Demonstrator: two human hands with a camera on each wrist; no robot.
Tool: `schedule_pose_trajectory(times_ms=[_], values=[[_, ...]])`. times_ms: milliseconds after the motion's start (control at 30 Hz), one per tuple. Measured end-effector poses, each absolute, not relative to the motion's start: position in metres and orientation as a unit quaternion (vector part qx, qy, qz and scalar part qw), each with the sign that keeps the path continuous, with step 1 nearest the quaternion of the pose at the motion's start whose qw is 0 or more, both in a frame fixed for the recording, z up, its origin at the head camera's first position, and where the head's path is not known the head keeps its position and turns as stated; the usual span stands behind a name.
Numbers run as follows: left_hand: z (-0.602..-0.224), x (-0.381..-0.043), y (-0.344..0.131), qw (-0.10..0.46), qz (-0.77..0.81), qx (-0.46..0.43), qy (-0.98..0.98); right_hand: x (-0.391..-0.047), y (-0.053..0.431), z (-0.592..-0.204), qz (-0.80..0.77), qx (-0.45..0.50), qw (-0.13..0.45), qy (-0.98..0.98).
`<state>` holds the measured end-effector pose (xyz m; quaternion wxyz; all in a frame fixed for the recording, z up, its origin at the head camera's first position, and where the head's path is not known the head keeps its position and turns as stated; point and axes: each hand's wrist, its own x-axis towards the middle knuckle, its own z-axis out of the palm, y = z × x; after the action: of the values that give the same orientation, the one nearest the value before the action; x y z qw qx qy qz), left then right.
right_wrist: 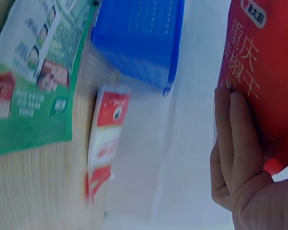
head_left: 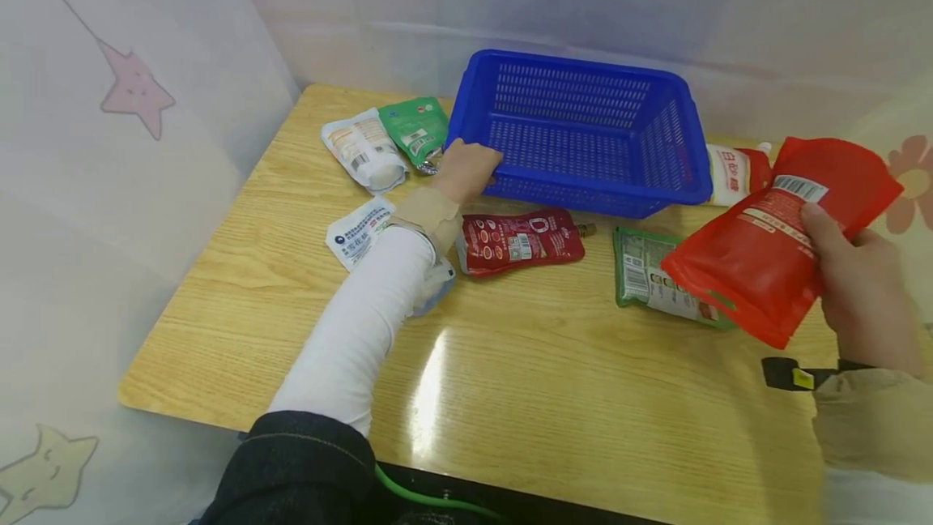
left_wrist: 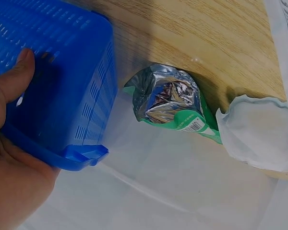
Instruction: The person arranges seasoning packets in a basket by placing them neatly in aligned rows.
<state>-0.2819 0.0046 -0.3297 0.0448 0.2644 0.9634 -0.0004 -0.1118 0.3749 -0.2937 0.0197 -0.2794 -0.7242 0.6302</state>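
Note:
My left hand (head_left: pixel 466 170) grips the near left rim of a blue plastic basket (head_left: pixel 583 194), its thumb inside the wall in the left wrist view. No goods show inside the basket. On the right, my right hand (head_left: pixel 867 290) holds a red pouch (head_left: pixel 773 241) above the table, thumb on the barcode side and fingers under the other face. Beneath that pouch lies a green and white packet (head_left: pixel 649 270), partly covered by it in the head view. A white and red packet (head_left: pixel 729 175) lies right of the basket, partly hidden behind the red pouch.
A dark red spouted pouch (head_left: pixel 521 243) lies before the basket. Left of it are a green pouch (head_left: pixel 415 126), a white pouch (head_left: pixel 364 148) and a white packet (head_left: pixel 357 229). My left forearm partly hides a pale blue packet (head_left: pixel 436 290). A wall covering stands behind the table (head_left: pixel 547 379).

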Motion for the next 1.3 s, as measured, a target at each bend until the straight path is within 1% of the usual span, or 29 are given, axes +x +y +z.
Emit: schedule_pose_trajectory(times_ms=[233,367,467,600,700,800,833,900,1000,1133,1200,1300], values=[[-0.331,-0.283,0.003,0.045,0.005,0.269,0.962,-0.12,0.356,-0.287,0.596,-0.254,-0.025,-0.761],[-0.331,-0.284,0.002,0.054,0.011,0.265,0.963,-0.125,0.347,-0.287,0.603,-0.238,-0.043,-0.76],[-0.33,-0.287,0.001,0.075,0.029,0.268,0.96,-0.129,0.34,-0.287,0.606,-0.226,-0.054,-0.761],[-0.326,-0.292,-0.003,0.129,0.081,0.286,0.946,-0.135,0.328,-0.285,0.568,-0.217,-0.068,-0.791],[-0.32,-0.293,-0.007,0.164,0.117,0.296,0.934,-0.138,0.321,-0.286,0.585,-0.198,-0.065,-0.784],[-0.315,-0.29,-0.006,0.167,0.156,0.304,0.925,-0.14,0.316,-0.286,0.582,-0.186,-0.067,-0.789],[-0.313,-0.289,-0.006,0.157,0.169,0.308,0.923,-0.14,0.314,-0.287,0.577,-0.182,-0.069,-0.793],[-0.309,-0.285,-0.002,0.116,0.196,0.327,0.917,-0.141,0.312,-0.286,0.55,-0.182,-0.077,-0.811],[-0.304,-0.275,0.007,0.019,0.213,0.381,0.9,-0.142,0.309,-0.285,0.527,-0.177,-0.085,-0.827],[-0.301,-0.253,0.021,-0.114,0.167,0.466,0.862,-0.143,0.304,-0.284,0.582,-0.165,-0.092,-0.791],[-0.302,-0.239,0.028,-0.161,0.124,0.498,0.843,-0.144,0.301,-0.284,0.599,-0.162,-0.095,-0.778],[-0.304,-0.219,0.035,-0.202,0.079,0.53,0.82,-0.144,0.296,-0.282,0.576,-0.16,-0.105,-0.794]])
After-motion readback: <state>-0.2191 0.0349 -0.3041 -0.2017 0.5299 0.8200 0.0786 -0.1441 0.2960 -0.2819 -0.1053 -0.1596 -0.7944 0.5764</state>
